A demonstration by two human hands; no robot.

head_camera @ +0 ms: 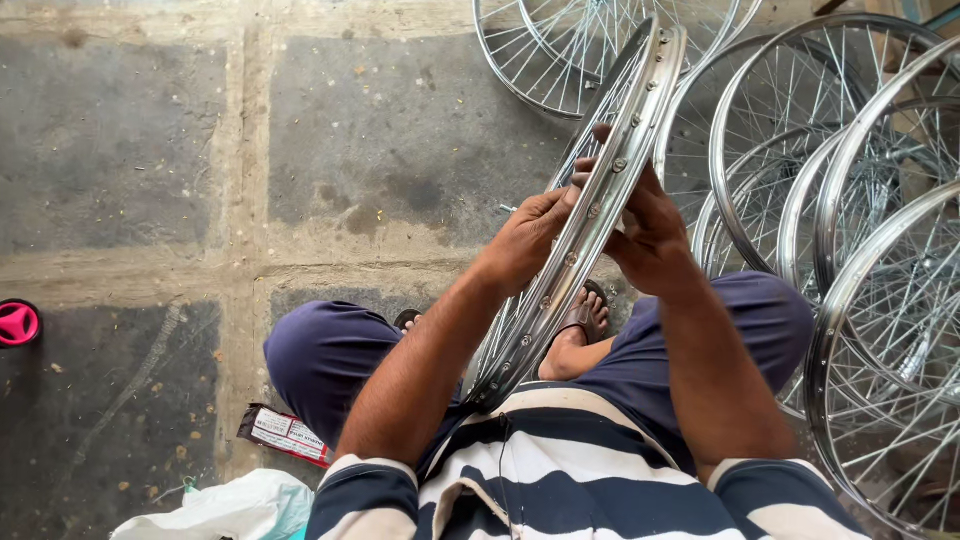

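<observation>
A chrome spoked bicycle wheel rim [640, 110] stands on edge between my knees, running from my lap up and away from me. My left hand [528, 235] grips its left side about halfway up, thumb on the rim bed. On the right side my right hand [645, 225] holds the same rim, fingers curled over the edge near the spoke nipples. My sandalled foot [580, 325] shows behind the rim's lower part.
Several finished spoked wheels [860, 190] lie stacked on the concrete floor to the right and at the top. A small red-and-white packet [285, 435] and a white plastic bag [225, 510] lie lower left. A pink round object [18, 323] sits at the left edge.
</observation>
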